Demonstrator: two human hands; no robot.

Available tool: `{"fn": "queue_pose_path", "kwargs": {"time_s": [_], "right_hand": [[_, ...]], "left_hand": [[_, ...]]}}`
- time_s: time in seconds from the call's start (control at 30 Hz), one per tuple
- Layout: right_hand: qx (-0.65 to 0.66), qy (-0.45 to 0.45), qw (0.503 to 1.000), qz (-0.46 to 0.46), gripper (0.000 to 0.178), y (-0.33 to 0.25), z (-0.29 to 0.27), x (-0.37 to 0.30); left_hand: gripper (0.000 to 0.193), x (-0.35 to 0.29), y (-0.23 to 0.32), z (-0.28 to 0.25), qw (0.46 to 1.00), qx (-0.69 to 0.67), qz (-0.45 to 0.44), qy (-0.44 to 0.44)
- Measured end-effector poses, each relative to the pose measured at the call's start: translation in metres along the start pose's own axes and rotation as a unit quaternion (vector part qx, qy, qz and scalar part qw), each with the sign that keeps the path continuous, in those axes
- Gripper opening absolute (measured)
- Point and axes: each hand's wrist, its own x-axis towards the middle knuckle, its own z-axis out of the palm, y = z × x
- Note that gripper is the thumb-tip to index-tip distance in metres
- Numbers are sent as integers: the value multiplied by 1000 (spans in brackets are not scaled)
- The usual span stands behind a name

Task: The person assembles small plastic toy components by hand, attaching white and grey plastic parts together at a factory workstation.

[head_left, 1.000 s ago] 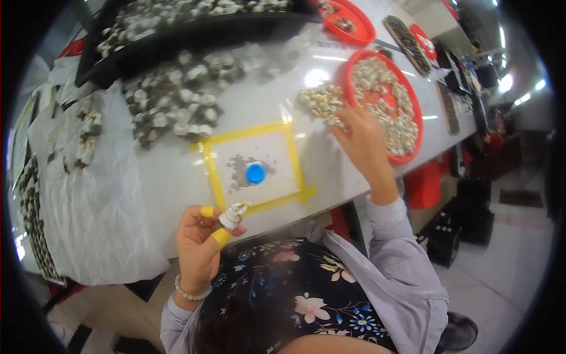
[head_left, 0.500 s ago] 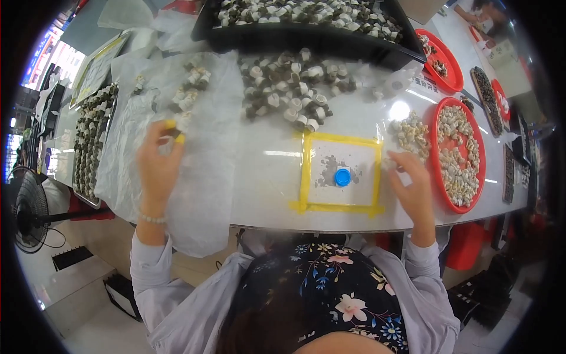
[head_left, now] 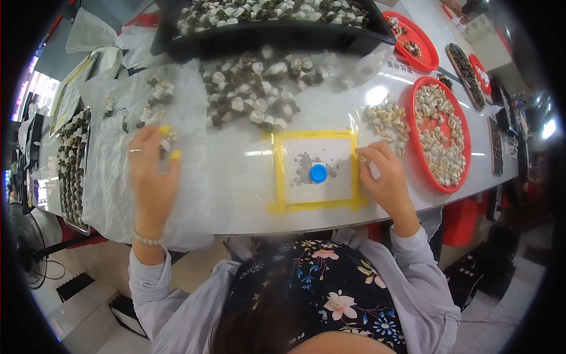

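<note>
My left hand (head_left: 154,174), with yellow covers on thumb and forefinger, is over a crinkled translucent sheet (head_left: 112,206). Between those two fingertips is a small white-and-brown piece (head_left: 169,140), partly hidden. My right hand (head_left: 386,182) is closed in a pinch on a small pale piece (head_left: 364,159), beside the right edge of a yellow-taped square (head_left: 315,206). Inside the square, a round blue cap (head_left: 318,173) sits among grey wet spots. Similar white-and-brown pieces (head_left: 155,94) lie on the sheet beyond my left hand.
Behind the square lies a heap of white-and-dark pieces (head_left: 253,94), below a black tray (head_left: 259,44) full of them. To the right are a pale pile (head_left: 386,121) and a red round tray (head_left: 413,150) of pale pieces. A packed tray (head_left: 72,171) stands far left.
The view has shifted, so the table things appear further left. My right hand has come to the taped square's right edge, its fingers now pinched together. My left hand stays over the sheet.
</note>
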Motion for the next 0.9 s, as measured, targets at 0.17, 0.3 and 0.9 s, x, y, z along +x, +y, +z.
{"fn": "queue_pose_path", "kwargs": {"time_s": [0.17, 0.3, 0.9], "right_hand": [[186, -27, 982, 26, 31, -10, 2, -4], [205, -60, 977, 9, 34, -10, 13, -10], [15, -55, 996, -69, 42, 6, -5, 0]], "left_hand": [[39, 14, 57, 26, 968, -176, 98, -147], [35, 32, 76, 62, 956, -175, 161, -173], [24, -25, 93, 18, 492, -734, -415, -218]]}}
